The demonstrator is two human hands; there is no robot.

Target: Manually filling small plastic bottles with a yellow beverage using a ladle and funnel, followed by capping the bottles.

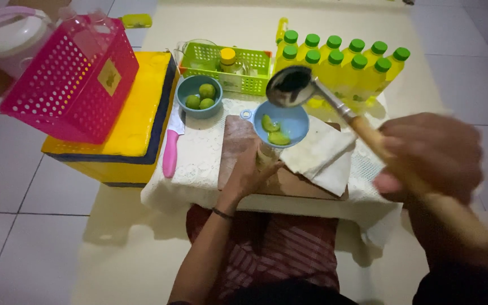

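Observation:
My left hand (251, 169) grips a clear bottle (266, 157) standing on a wooden cutting board (238, 141). A blue funnel (289, 121) sits in the bottle's mouth with two lime pieces (273, 130) inside it. My right hand (425, 155) holds a metal ladle (290, 86) by its wooden handle. The ladle's bowl hovers just above the funnel's far rim. A folded white cloth (323, 155) lies on the board to the right of the bottle.
A blue bowl of limes (200, 96), a pink-handled knife (170, 149), a green basket (227, 68) and several green-capped bottles of yellow liquid (345, 70) stand on the low table. A pink basket (74, 79) rests on a yellow box (136, 118) at left.

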